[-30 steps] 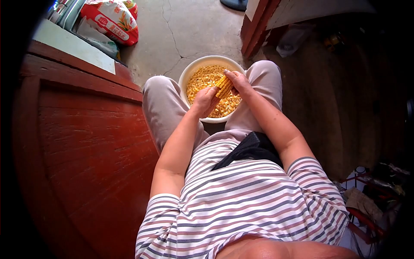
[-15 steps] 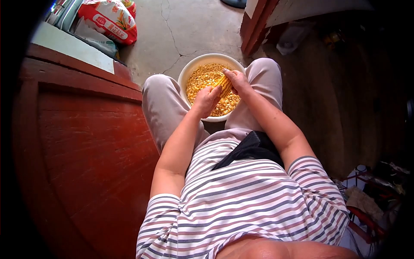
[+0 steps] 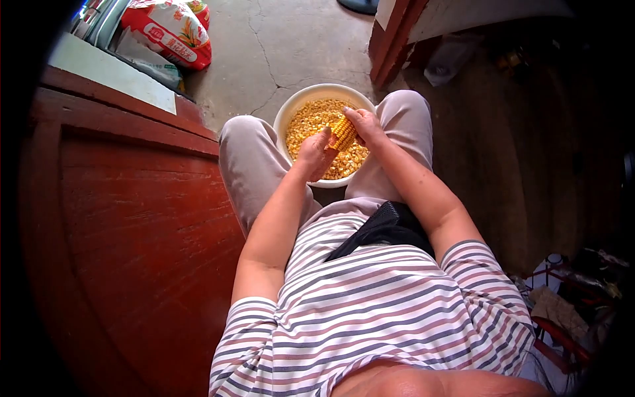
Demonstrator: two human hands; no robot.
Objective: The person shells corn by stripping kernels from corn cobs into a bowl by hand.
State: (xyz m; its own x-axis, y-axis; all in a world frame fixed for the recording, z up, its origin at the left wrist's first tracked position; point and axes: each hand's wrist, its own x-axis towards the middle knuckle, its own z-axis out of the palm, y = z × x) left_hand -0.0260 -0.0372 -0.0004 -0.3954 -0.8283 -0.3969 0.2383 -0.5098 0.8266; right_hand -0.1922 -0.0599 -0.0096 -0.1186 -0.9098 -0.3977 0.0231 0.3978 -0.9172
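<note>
Over the basin [image 3: 317, 90], above the loose kernels [image 3: 306, 126] lying in it, we are holding one yellow cob [image 3: 343, 135] between both hands. Our right hand [image 3: 365, 124] is clamping the end farther from us, towards the basin's right side; our left hand [image 3: 315, 157] is gripping the nearer end, its thumb pressing beside the rows, while its lower fingers are hiding underneath, so we are not able to tell how they are wrapping. The cob's long axis is slanting across the basin, running from near left to far right; which end is tapering we cannot tell, since our hands are covering both. By its look, we are handling something light and stiff, dry rather than slippery, unlikely to snap under a firm squeeze, though single kernels are probably yielding to a thumb. Holding by the two ends is seeming best, leaving the middle rows free. Our knees [image 3: 246, 135] are flanking the basin, a red door [image 3: 145, 218] is standing to its left, nearer us, and a sack [image 3: 173, 41] is sitting beyond its far left side, well apart.
</note>
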